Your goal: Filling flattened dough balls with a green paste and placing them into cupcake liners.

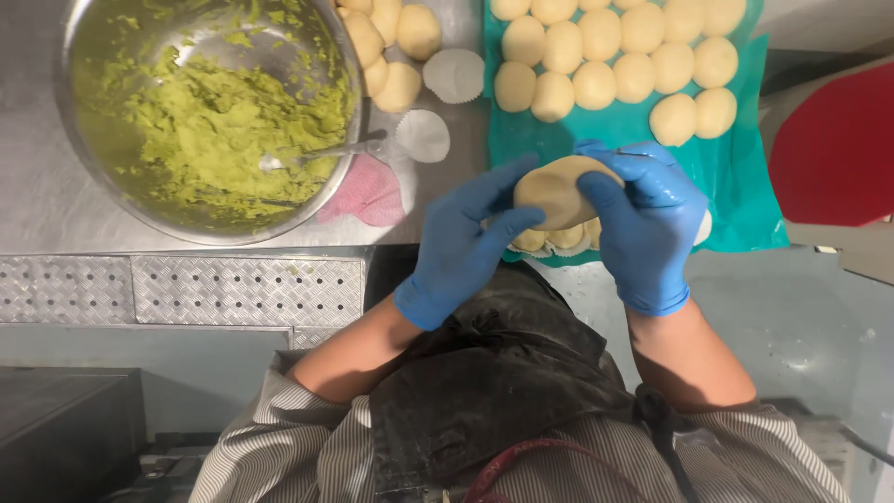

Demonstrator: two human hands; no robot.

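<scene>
The blue-gloved left hand (463, 244) and blue-gloved right hand (643, 224) are clamping together around a flattened pale yellow dough disc (556, 189), fingers curling over its edges. The disc is hovering above the near edge of the teal plastic sheet (745, 186); rows of round pale dough balls (615, 56) are lying farther back on that sheet, and the steel bowl of green paste (209, 116) is sitting left of it.

Both hands wear blue gloves and meet around a flat dough disc (559, 189). The left hand (470, 242) cups the disc from its left, fingers curled under the edge, forearm bare and angled inward. The right hand (643, 224) grips the disc's right side, thumb pressing on top, wrist bent.
</scene>
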